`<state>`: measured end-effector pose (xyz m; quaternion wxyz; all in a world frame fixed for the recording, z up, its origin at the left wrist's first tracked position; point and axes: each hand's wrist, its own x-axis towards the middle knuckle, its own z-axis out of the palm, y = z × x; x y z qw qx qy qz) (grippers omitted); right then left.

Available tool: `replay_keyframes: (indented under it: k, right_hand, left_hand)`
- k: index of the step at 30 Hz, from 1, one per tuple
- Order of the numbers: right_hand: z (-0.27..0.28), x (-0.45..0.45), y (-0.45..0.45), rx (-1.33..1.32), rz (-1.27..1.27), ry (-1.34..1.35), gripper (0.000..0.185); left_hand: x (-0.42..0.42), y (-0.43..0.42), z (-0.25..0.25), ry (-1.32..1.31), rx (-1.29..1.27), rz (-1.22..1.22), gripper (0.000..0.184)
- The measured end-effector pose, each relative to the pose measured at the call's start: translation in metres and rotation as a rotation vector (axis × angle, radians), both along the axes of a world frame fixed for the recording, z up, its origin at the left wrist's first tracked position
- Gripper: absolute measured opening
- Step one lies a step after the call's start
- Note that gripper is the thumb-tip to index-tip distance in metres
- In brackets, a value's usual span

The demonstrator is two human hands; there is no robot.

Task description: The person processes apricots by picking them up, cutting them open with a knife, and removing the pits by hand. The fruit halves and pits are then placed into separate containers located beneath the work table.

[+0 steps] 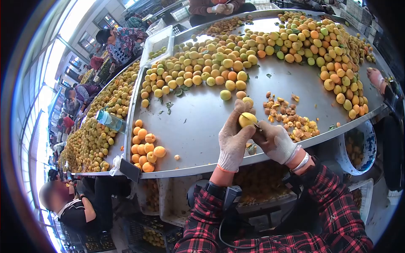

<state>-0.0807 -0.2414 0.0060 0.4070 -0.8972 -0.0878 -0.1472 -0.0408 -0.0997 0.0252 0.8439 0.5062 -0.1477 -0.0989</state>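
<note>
My gloved left hand [234,134] is closed around a yellow apricot [247,119], held above the front edge of the metal table [198,122]. Close against the fruit, my gloved right hand [276,142] pinches a thin dark tool [258,126], whose shape is mostly hidden by the fingers. Both gloves are white with brown stains on the fingers. Just beyond my left fingertips lie loose apricots [225,95]. To the right of my hands is a spread of apricot pits and torn pieces of flesh [291,118].
A long heap of apricots [295,38] lines the table's far and right sides. Orange apricots [147,148] sit at the left corner by a dark flat device [130,170]. A blue-rimmed bucket [371,156] stands below the right edge. Other people work around; one hand [375,78] rests at right.
</note>
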Motion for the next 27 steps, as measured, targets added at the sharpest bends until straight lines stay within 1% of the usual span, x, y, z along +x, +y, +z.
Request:
replay_keyframes:
  k: [1, 3, 4, 5, 6, 7, 9, 10, 12, 14, 16, 17, 18, 20, 21, 22, 24, 26, 27]
  right_hand:
    - [0.000, 0.000, 0.000, 0.044, 0.016, -0.051, 0.021]
    - [0.000, 0.000, 0.000, 0.034, 0.022, -0.089, 0.022]
    - [0.000, 0.000, -0.001, 0.024, 0.031, -0.124, 0.025]
    - [0.000, 0.001, -0.001, 0.023, 0.034, -0.122, 0.025]
    - [0.001, 0.002, -0.002, -0.011, 0.005, -0.097, 0.022]
    - [0.001, 0.002, -0.001, -0.045, -0.026, -0.072, 0.020]
    - [0.002, 0.003, 0.002, -0.071, -0.048, -0.054, 0.019]
    - [0.003, 0.003, 0.004, -0.098, -0.073, -0.037, 0.019]
    - [-0.003, 0.004, 0.005, -0.117, -0.051, -0.065, 0.015]
    - [-0.005, 0.003, 0.008, -0.134, -0.029, -0.097, 0.013]
    - [-0.004, 0.000, 0.015, 0.008, 0.112, -0.172, 0.009]
    - [-0.015, -0.001, 0.018, 0.193, 0.089, -0.004, 0.013]
    - [-0.013, -0.001, 0.019, 0.192, 0.087, -0.010, 0.013]
    - [-0.006, 0.001, 0.018, 0.343, 0.195, 0.027, 0.018]
    - [0.002, 0.000, 0.018, 0.437, 0.175, 0.225, 0.018]
    - [0.011, 0.003, 0.020, 0.434, 0.165, 0.220, 0.018]
    - [0.023, -0.002, 0.005, 0.604, 0.363, 0.524, 0.020]
    - [0.010, 0.003, 0.010, 0.570, 0.260, 0.454, 0.024]
    - [-0.003, 0.006, 0.010, 0.549, 0.275, 0.332, 0.025]
  left_hand:
    - [0.001, 0.002, 0.000, 0.000, 0.001, 0.000, 0.048]
    - [0.006, 0.007, -0.003, 0.200, -0.229, -0.188, 0.048]
    - [0.008, 0.007, -0.005, 0.200, -0.231, -0.185, 0.048]
    - [0.009, 0.008, -0.008, 0.242, -0.234, -0.247, 0.048]
    - [0.010, 0.008, -0.008, 0.285, -0.235, -0.310, 0.049]
    - [0.010, 0.006, -0.007, 0.288, -0.235, -0.309, 0.049]
    - [0.007, -0.001, -0.003, 0.130, 0.037, -0.072, 0.045]
    - [0.006, -0.003, -0.006, 0.129, 0.036, -0.074, 0.045]
    - [0.004, -0.006, -0.014, 0.126, -0.021, 0.009, 0.043]
    - [0.004, -0.006, -0.017, 0.111, 0.002, 0.027, 0.042]
    - [0.002, -0.006, -0.016, 0.102, 0.032, 0.045, 0.041]
    - [0.002, -0.006, -0.014, 0.141, 0.056, 0.040, 0.040]
    - [0.004, -0.006, -0.010, 0.175, 0.077, 0.035, 0.038]
    - [0.006, -0.004, -0.005, 0.164, 0.045, -0.014, 0.039]
    - [0.007, -0.002, -0.003, 0.160, 0.015, -0.055, 0.039]
    - [0.007, 0.006, 0.000, 0.157, 0.012, -0.067, 0.039]
    - [0.006, -0.002, 0.000, 0.082, -0.109, -0.161, 0.047]
    - [0.005, -0.004, -0.004, -0.014, 0.038, -0.028, 0.049]
    - [0.002, -0.007, 0.000, -0.025, 0.091, 0.053, 0.049]
